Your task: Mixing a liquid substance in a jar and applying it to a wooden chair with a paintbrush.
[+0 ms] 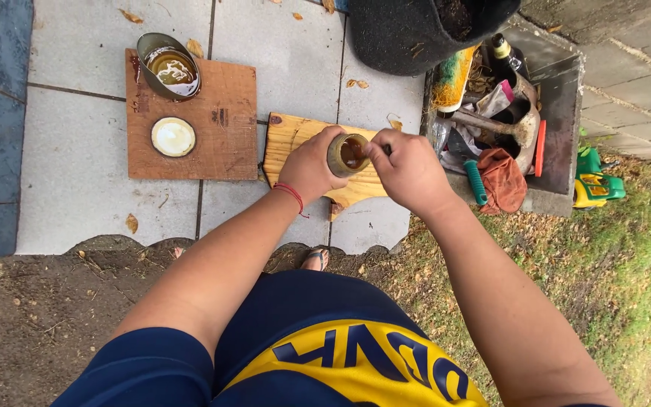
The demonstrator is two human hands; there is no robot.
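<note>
I see the left hand [312,167], red thread at the wrist, wrapped around a small round open tin [348,154] with brown contents. The right hand [408,172] is pinched shut at the tin's rim on something too small to tell. Both hover over a pale, irregular wooden slab [288,143] on the grey paving. Left of it, a reddish square wooden board [224,120] carries a metal bowl of amber liquid [169,66] and a round cream-coloured lid [173,136]. To the right, a grey crate [563,113] holds tools, an orange rag [503,178] and a yellow-green cylindrical package [452,79].
</note>
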